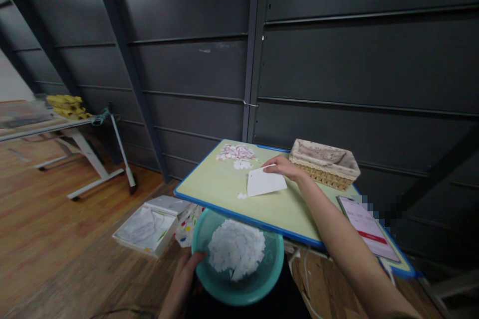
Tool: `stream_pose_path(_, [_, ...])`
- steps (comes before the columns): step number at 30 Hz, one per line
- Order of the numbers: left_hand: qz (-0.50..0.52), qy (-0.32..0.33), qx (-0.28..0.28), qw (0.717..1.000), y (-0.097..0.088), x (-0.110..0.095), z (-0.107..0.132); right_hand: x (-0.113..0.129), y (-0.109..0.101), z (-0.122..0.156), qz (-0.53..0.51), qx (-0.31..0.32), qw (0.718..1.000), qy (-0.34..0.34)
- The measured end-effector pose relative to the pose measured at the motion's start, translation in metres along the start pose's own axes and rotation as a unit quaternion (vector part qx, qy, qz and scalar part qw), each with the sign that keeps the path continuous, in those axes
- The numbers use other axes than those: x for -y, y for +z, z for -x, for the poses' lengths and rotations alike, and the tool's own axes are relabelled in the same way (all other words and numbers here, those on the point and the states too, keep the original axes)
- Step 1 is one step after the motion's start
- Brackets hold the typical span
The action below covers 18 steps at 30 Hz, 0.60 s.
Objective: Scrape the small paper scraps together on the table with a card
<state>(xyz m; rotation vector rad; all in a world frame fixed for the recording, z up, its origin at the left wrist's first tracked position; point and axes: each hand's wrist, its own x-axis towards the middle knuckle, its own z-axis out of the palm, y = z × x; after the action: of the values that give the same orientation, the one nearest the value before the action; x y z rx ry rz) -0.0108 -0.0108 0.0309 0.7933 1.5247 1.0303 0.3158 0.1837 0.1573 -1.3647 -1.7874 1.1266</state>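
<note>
White card (pixel 265 184) over the tabletop (pixel 204 182), upper edge pinched by the right hand (pixel 283 165)'s fingers; judged best kept level, under light, even pressure, against buckling. Card plain, roughly rectangular. Outward: small white scraps (pixel 242 195) beside it; left hand (pixel 188 263)'s fingers grasp the rim of a teal basin (pixel 239 297), white paper heap (pixel 237 246) inside.

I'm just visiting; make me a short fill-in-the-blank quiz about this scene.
1. The white sheet is held in the ____ hand.
2. Holding the rim of the green basin is the ____ hand.
3. The nearer table has ____ edging.
4. The bundle on the farther table is ____.

Answers: right; left; blue; yellow.
</note>
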Motion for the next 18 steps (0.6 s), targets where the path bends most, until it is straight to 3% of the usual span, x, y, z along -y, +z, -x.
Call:
stream_pose_path(3, [0.004, -0.023, -0.013, 1.0, 0.0, -0.005, 0.002, 0.0, 0.006, -0.001, -0.008, 0.011, 1.0, -0.009])
stream_pose_path(7, [0.0, 0.005, -0.027, 1.0, -0.001, -0.006, 0.003, -0.001, 0.007, -0.002, -0.025, -0.004, 1.0, -0.013])
stream_pose_path(18, [0.018, -0.019, 0.005, 1.0, 0.0, 0.0, -0.003, 0.002, 0.013, -0.001, -0.043, 0.025, 0.999, -0.008])
